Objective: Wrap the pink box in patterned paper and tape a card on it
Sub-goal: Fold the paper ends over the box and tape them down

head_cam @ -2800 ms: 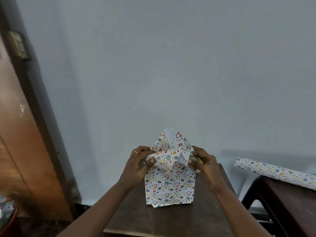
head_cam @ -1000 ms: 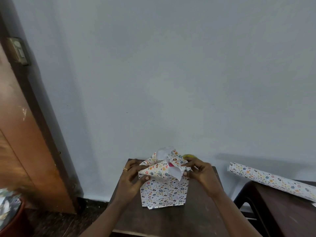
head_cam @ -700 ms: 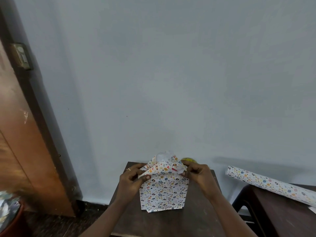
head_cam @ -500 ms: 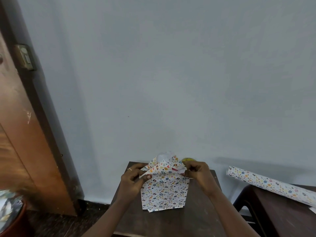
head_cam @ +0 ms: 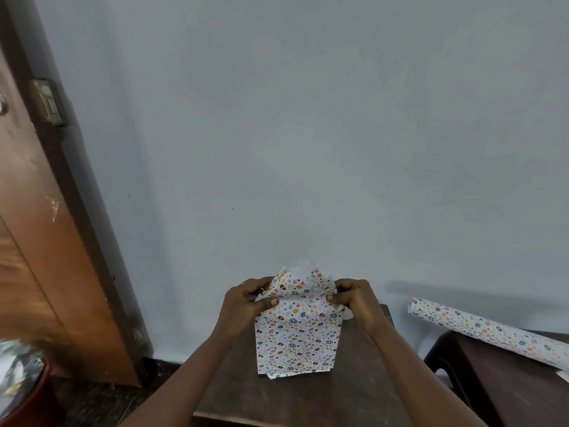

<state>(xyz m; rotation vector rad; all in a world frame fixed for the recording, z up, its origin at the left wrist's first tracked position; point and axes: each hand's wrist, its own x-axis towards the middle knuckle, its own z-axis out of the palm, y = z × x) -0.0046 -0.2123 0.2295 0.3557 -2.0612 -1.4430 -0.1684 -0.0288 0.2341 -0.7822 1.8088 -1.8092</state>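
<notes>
On the dark wooden table (head_cam: 354,396), lower centre of the frame, I see the wrapped box (head_cam: 295,340) standing upright, its long axis vertical. The patterned paper flaps (head_cam: 295,286) on top lie between the hands, equally near both. The left hand (head_cam: 246,303) and right hand (head_cam: 354,298) each pinch one top corner.

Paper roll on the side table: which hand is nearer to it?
Right. The right hand pinches the folded paper atop the wrapped box on the side facing the paper roll; the left hand pinches the opposite side, farther away.
</notes>
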